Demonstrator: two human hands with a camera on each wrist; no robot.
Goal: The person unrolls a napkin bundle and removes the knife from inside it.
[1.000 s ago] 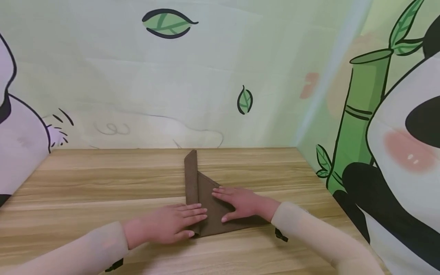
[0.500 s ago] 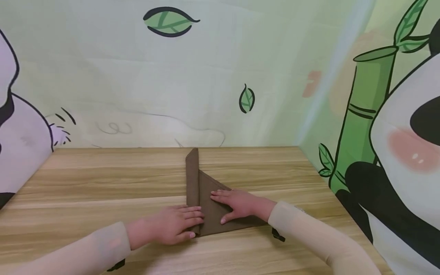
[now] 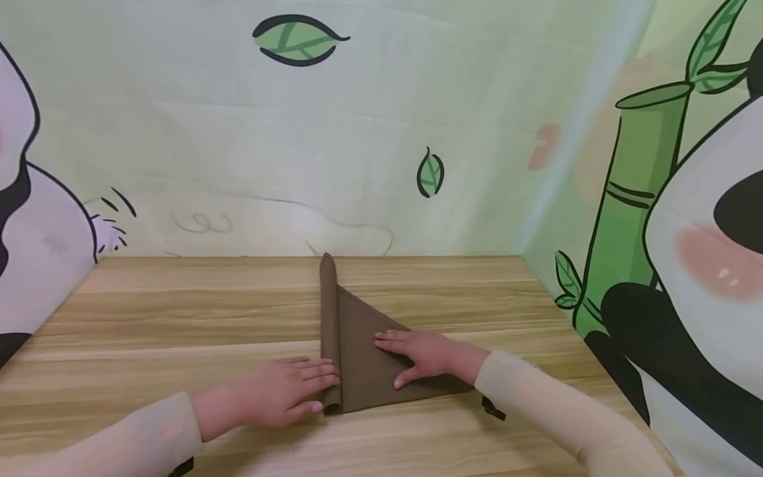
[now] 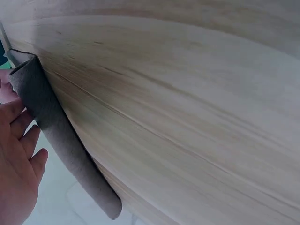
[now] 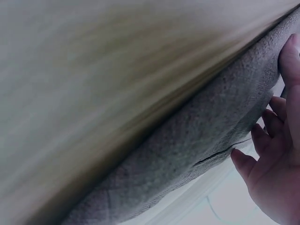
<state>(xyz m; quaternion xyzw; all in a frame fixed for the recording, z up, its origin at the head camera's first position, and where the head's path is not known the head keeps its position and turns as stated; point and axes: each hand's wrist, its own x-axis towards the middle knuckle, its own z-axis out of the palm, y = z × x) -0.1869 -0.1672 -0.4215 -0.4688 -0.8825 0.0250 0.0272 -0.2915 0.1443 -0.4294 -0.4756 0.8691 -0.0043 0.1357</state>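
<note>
A brown cloth (image 3: 369, 361) lies on the table, its left edge rolled into a tube (image 3: 330, 318) and the rest a flat triangle to the right. My left hand (image 3: 283, 391) rests its extended fingertips on the lower part of the tube. In the left wrist view the fingers of the left hand (image 4: 18, 154) lie along the side of the rolled cloth (image 4: 61, 131). My right hand (image 3: 426, 358) lies with spread fingers on the flat part. The right wrist view has the right hand (image 5: 276, 159) against the cloth (image 5: 187, 131).
The wooden table (image 3: 179, 311) runs back to a pale wall sheet (image 3: 179, 132) printed with leaves. A panda and a bamboo stalk (image 3: 632, 199) are printed on the right side, and part of another figure on the left.
The flat folded strip at the cloth's left edge has turned into a rounder roll, slightly farther left. My left hand has shifted left; my right hand stays on the flat part.
</note>
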